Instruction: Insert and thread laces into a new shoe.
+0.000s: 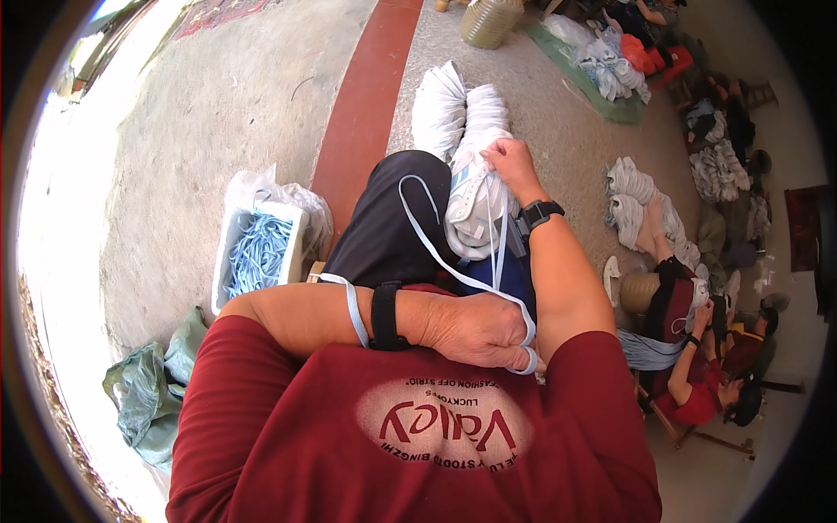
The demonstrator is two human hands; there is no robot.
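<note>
A white shoe upper (469, 205) with light blue trim rests between my knees, its eyelets facing up. My right hand (516, 167) pinches its far part near the eyelets; the fingertips partly hide what they grip. A pale blue shoelace (500, 253) hangs from the upper, and a long loop of it lies over my dark trouser leg. Close to my chest, my left hand (484, 331) is closed around the lace, which wraps by the fingers. Another lace strand (353, 309) hangs over my left forearm. Two rows of nested white uppers (440, 109) extend beyond my knees.
On my left stands a white box (221, 266) of loose light blue laces (260, 242), with clear plastic behind it. Green sacking (144, 405) lies nearer. Co-workers (697, 383) sit on the right among stacked uppers (641, 205). A ribbed container (491, 22) stands far ahead.
</note>
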